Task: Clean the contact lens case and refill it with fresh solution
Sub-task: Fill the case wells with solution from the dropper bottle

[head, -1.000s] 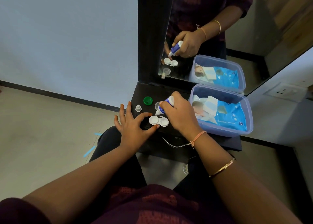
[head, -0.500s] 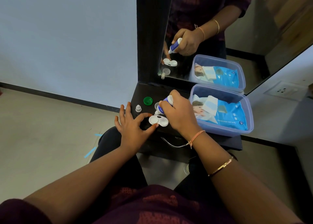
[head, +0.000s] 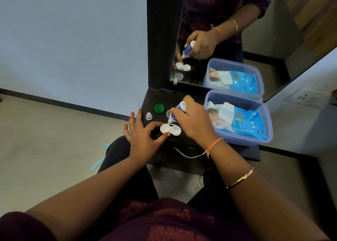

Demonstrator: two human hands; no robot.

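1. Head view, task thing: the contact lens case (head: pixel 170 129) lies flat near the front edge of the dark shelf (head: pixel 155 98), both wells open and facing up, between the two hands.
2. The left hand (head: pixel 144 137) brackets the case's left end. Thumb tip touches the near edge, index finger curls round the far edge, and the other fingers are splayed on the shelf. My read is that it's a light pinch to stop the case sliding under the nozzle.
3. The right hand (head: pixel 193 124) is clenched round the solution bottle (head: pixel 177 112). The bottle is tipped nozzle-down, with the tip just above the far edge of the left well. It's held close, probably so drops land in the well. I can't tell whether liquid is flowing or how full either well is.
4. Loose parts sit behind the case, out of the pour path:
   - green cap (head: pixel 159 108)
   - small white cap (head: pixel 149 116)
   - clear cap (head: pixel 169 113), partly hidden by the bottle
5. The plastic box (head: pixel 268 131) is on the right of the shelf, just beside the right hand. The pack of wet wipes (head: pixel 244 122) inside it is within reach, probably for wiping.
6. The mirror (head: pixel 228 73) behind the shelf shows the same pose from the far side: bottle tilted over the case, fist closed on it.
7. Step in hand looks like refill, first well. The second well and the caps are still to do.
8. Risk: overshoot onto the shelf, or the nozzle touching the case.
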